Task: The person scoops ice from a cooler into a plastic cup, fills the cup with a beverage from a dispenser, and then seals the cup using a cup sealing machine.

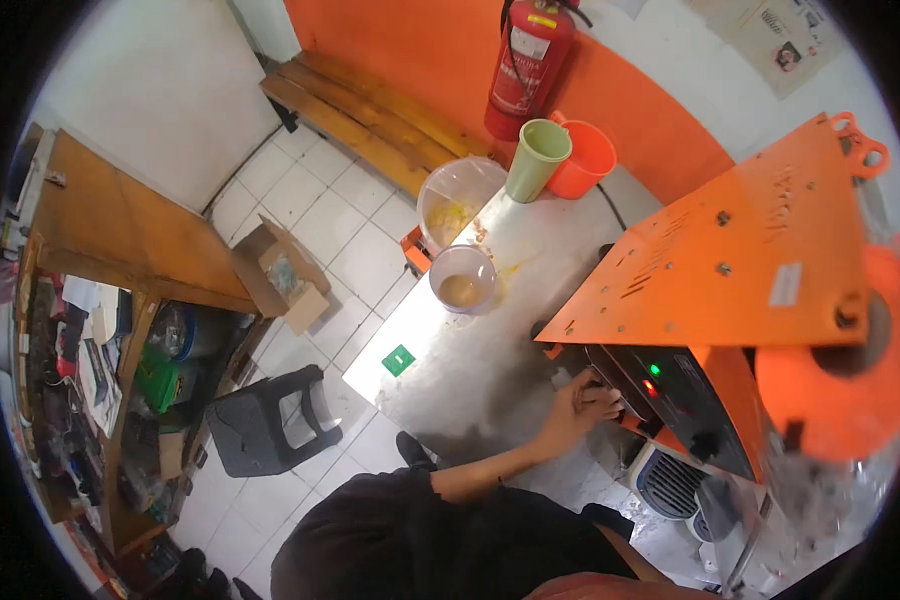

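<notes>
My left hand (586, 403) reaches to the front opening of an orange metal machine (709, 247), which looks like a cup sealer. Its fingertips are at the dark slot below the black panel (682, 397), where a green and a red light glow. Whether the fingers hold anything is hard to make out. Of my right arm only a part shows at the lower edge; that hand is out of view. A clear plastic tub (463, 279) with light-brown contents stands on the metal table (450, 360), left of the machine. Nearer me lies a small green square (398, 361).
A green cup (538, 160) and a red-orange jug (583, 159) stand at the table's far end. A lined bin (454, 199) is beside it. Beyond are a fire extinguisher (529, 67) and wooden bench (375, 112). A black stool (270, 424), cardboard box (281, 274) and cabinet (135, 225) stand left.
</notes>
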`<control>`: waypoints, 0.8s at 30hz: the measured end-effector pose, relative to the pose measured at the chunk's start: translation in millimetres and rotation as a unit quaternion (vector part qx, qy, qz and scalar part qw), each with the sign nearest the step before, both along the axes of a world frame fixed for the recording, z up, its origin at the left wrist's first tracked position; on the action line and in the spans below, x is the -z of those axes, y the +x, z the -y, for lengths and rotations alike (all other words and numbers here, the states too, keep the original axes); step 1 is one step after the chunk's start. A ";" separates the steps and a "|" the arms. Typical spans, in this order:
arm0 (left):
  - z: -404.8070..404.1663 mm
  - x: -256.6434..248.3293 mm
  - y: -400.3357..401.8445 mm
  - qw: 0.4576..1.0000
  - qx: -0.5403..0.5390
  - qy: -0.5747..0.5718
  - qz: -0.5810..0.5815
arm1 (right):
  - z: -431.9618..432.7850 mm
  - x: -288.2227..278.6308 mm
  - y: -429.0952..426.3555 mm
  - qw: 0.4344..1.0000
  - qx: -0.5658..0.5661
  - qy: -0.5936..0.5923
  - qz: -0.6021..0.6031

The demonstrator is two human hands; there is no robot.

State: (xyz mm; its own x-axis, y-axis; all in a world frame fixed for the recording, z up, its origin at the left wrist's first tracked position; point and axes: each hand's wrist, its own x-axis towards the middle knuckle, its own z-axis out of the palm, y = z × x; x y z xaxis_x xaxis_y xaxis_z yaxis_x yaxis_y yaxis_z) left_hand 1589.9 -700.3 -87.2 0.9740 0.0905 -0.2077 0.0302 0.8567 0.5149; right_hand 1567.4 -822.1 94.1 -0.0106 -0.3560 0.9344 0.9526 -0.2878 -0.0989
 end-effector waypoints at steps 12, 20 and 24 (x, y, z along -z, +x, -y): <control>-18.5 -3.9 19.8 0.990 0.063 0.124 0.018 | 101.1 -111.9 32.4 0.995 0.046 0.054 0.076; -12.6 -3.9 15.3 0.988 0.045 0.148 0.026 | 97.6 -270.4 217.6 0.976 0.071 0.027 -0.204; -20.6 -11.9 7.4 0.985 0.039 0.167 0.012 | 73.6 -293.5 272.3 0.927 0.247 -0.048 -0.278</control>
State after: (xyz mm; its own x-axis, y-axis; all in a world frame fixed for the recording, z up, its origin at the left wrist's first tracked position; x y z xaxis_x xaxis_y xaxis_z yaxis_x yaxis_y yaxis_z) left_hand 1597.3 -679.7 -75.3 0.9848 0.0753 -0.1566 0.0738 0.6349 0.7691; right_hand 1839.7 -895.7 387.6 0.3416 -0.3514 0.8717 0.5118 -0.7083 -0.4861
